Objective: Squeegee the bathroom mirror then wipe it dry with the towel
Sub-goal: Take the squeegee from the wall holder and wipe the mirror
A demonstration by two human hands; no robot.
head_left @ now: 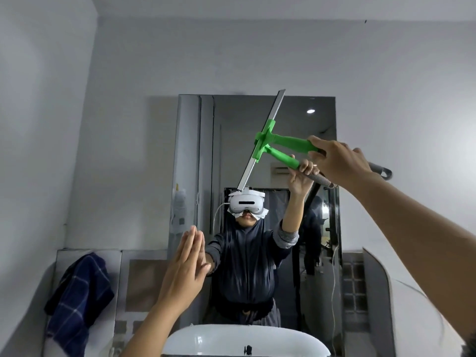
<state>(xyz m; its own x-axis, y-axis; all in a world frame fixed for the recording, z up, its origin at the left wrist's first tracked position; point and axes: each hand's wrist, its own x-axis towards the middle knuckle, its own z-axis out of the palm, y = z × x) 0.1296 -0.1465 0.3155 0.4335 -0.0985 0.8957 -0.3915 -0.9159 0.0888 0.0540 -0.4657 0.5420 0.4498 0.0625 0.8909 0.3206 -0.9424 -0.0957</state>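
Note:
A tall frameless mirror (309, 140) hangs on the grey wall above the sink. My right hand (337, 158) is shut on the green handle of a squeegee (288, 143). Its long metal blade (270, 119) lies tilted against the glass, reaching from the mirror's top edge down to mid height. My left hand (185, 266) is flat with fingers straight and together, palm pressed on the mirror's lower left part. A dark blue checked towel (77, 300) hangs at the left, away from both hands. The mirror reflects a person with both arms raised.
A white sink (231, 341) sits directly below the mirror at the bottom edge of view. A tiled ledge (144, 279) runs behind it on the left. A white curved fixture (401, 292) stands at the right. Bare grey wall surrounds the mirror above.

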